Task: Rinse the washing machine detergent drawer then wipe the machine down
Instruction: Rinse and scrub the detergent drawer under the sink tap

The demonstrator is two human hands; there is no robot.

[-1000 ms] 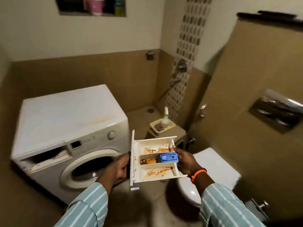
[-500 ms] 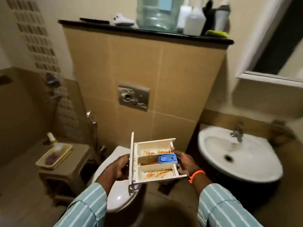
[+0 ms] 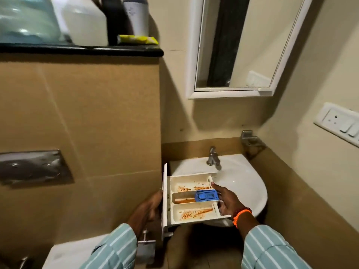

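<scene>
No words, brand names or numbers can be read anywhere in this view. The white bottle [image 3: 136, 15] on the dark ledge [image 3: 81, 50] carries a faint bluish mark (too blurred to make out). The blue insert [image 3: 206, 195] in the detergent drawer [image 3: 191, 199] has raised moulded shapes on its top, but none resolves into letters. The switch plate [image 3: 338, 123] on the wall shows only sockets and rockers, with no legible marking.

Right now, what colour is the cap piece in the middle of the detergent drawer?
Blue. The cap sits over the middle compartment of the white detergent drawer, clearest in the head view.
</scene>
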